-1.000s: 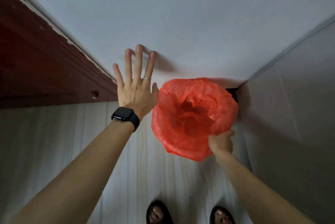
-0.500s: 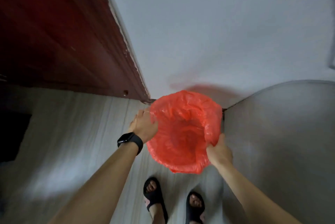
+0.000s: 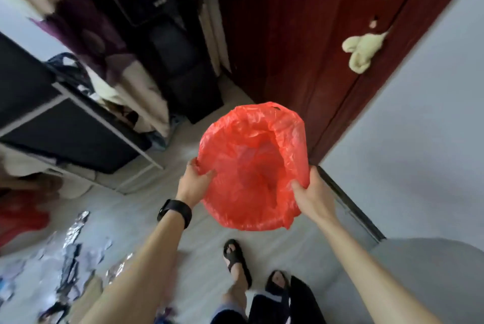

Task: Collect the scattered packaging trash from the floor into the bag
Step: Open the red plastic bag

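Bag (image 3: 252, 166): translucent red. Door (image 3: 301, 35) behind bag: dark red. Foil trash (image 3: 76, 229) left of bag: silver. Watch (image 3: 175, 212): black.

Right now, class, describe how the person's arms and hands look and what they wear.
Both forearms are bare, no sleeves in view. A black rectangular smartwatch on a black band circles the wrist of the left hand. The right hand and wrist wear nothing visible.

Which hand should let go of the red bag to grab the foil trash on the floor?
Probably left: the left hand is on the side of the foil trash; the right hand can hold the red bag open.
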The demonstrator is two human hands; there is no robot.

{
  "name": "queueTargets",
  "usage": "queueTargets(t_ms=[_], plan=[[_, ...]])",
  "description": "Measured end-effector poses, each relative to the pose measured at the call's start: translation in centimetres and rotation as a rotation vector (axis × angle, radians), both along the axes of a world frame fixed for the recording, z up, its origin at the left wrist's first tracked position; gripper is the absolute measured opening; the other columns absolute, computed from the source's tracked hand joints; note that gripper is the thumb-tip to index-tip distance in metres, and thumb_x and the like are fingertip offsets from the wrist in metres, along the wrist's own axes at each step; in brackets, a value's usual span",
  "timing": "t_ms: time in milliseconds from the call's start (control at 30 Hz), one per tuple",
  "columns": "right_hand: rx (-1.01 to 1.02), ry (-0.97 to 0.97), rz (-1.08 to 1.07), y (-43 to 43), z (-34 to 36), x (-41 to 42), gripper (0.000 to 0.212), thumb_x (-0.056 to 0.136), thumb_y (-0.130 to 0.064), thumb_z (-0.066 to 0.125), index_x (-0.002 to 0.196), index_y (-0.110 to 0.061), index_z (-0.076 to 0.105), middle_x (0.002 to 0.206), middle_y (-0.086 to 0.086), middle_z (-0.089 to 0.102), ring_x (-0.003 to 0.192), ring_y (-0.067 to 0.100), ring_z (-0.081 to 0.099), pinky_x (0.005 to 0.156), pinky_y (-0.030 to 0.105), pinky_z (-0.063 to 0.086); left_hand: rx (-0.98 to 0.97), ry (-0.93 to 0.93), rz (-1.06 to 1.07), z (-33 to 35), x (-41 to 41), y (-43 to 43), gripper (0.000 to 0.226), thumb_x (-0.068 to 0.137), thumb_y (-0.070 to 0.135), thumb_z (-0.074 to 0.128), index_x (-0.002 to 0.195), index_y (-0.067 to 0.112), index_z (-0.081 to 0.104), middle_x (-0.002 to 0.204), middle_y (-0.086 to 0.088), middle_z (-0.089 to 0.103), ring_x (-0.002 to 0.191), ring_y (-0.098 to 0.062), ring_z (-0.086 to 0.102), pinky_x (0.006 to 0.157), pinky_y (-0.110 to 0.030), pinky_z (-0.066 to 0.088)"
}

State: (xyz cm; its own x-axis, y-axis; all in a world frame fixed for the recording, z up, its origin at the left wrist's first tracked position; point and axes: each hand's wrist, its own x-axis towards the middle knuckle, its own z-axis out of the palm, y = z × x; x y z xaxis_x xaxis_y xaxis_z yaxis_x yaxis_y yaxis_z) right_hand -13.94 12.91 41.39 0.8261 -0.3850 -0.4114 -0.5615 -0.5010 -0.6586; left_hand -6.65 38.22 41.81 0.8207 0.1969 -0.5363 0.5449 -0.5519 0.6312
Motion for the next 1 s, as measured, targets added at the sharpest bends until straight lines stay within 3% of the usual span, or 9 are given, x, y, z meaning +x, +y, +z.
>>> queueTargets(t_ms=[67, 133, 233, 367, 500, 633, 767, 900, 1000], plan=[[0.029, -0.041, 0.126, 4.6, 2.9, -0.6, 0.025, 0.092, -0.025, 0.061, 0.115, -0.018, 0.054, 0.111, 0.009, 0.070, 0.106, 0.033, 0.063, 0.081, 0.034, 0.042, -0.012, 0.017, 0.146, 2.3, -4.3, 5.9, 0.049, 0.088, 0.029, 0.064, 0.132, 0.016, 0.048, 0.122, -0.007, 0.062, 0.109, -0.029, 0.060, 0.091, -0.036, 0.050], [0.047, -0.041, 0.278, 9.4, 4.7, -1.5, 0.022, 0.092, -0.028, 0.061, 0.112, -0.021, 0.054, 0.107, 0.007, 0.070, 0.105, 0.033, 0.064, 0.079, 0.033, 0.041, -0.019, 0.043, 0.290, 4.0, -10.0, 12.1, 0.025, 0.081, 0.028, 0.066, 0.103, 0.018, 0.058, 0.101, -0.005, 0.068, 0.096, -0.029, 0.065, 0.085, -0.041, 0.056], [0.056, -0.074, 0.511, 17.0, 5.8, -3.0, 0.019, 0.091, -0.034, 0.060, 0.107, -0.025, 0.057, 0.094, -0.001, 0.068, 0.098, 0.032, 0.065, 0.081, 0.036, 0.048, -0.084, 0.020, 0.534, 5.4, -18.5, 20.0, 0.019, 0.068, 0.030, 0.070, 0.078, 0.016, 0.061, 0.079, -0.005, 0.071, 0.079, -0.028, 0.069, 0.074, -0.045, 0.059], [0.057, -0.056, 0.787, 28.5, 6.4, -6.5, 0.018, 0.093, -0.036, 0.059, 0.110, -0.029, 0.058, 0.093, -0.005, 0.065, 0.098, 0.029, 0.065, 0.079, 0.034, 0.046, -0.144, -0.068, 0.834, 6.2, -29.2, 28.0, 0.004, 0.080, 0.008, 0.066, 0.078, 0.011, 0.064, 0.071, -0.004, 0.067, 0.066, -0.022, 0.065, 0.064, -0.038, 0.057], [0.093, -0.034, 0.996, 40.9, 6.3, -11.6, 0.021, 0.093, -0.033, 0.061, 0.114, -0.031, 0.058, 0.096, -0.006, 0.065, 0.101, 0.026, 0.064, 0.079, 0.031, 0.043, -0.176, -0.108, 1.101, 5.7, -39.1, 36.0, 0.021, 0.082, -0.002, 0.062, 0.068, 0.014, 0.056, 0.063, -0.002, 0.062, 0.059, -0.018, 0.059, 0.048, -0.025, 0.046], [0.159, -0.011, 1.108, 51.8, 6.2, -17.5, 0.022, 0.092, -0.030, 0.062, 0.113, -0.031, 0.057, 0.100, -0.005, 0.068, 0.100, 0.020, 0.064, 0.078, 0.027, 0.041, -0.151, -0.113, 1.260, 4.5, -47.8, 44.6, 0.006, 0.066, 0.019, 0.066, 0.072, 0.019, 0.066, 0.058, 0.001, 0.064, 0.061, -0.025, 0.061, 0.058, -0.039, 0.051], [0.196, 0.038, 1.173, 60.1, 7.2, -20.9, 0.028, 0.090, -0.037, 0.061, 0.116, -0.028, 0.055, 0.102, -0.005, 0.066, 0.102, 0.020, 0.062, 0.083, 0.028, 0.043, -0.138, -0.140, 1.388, 3.0, -52.8, 51.2, 0.025, 0.055, 0.029, 0.061, 0.077, 0.021, 0.070, 0.072, -0.004, 0.073, 0.076, -0.031, 0.071, 0.074, -0.053, 0.059], [0.169, 0.067, 1.287, 67.1, 7.8, -22.8, 0.036, 0.089, -0.052, 0.059, 0.115, -0.029, 0.051, 0.106, -0.004, 0.066, 0.101, 0.022, 0.062, 0.093, 0.040, 0.051, -0.102, -0.218, 1.521, 6.5, -54.5, 54.1, 0.012, 0.071, 0.020, 0.065, 0.080, 0.014, 0.068, 0.079, -0.007, 0.071, 0.080, -0.029, 0.068, 0.075, -0.047, 0.059], [0.177, 0.098, 1.389, 71.4, 7.4, -24.6, 0.045, 0.092, -0.046, 0.058, 0.131, -0.029, 0.046, 0.112, -0.006, 0.060, 0.107, 0.022, 0.059, 0.093, 0.033, 0.047, -0.111, -0.264, 1.648, 6.6, -56.0, 55.9, 0.005, 0.079, 0.012, 0.064, 0.083, 0.011, 0.064, 0.080, -0.008, 0.068, 0.077, -0.029, 0.066, 0.069, -0.043, 0.058]])
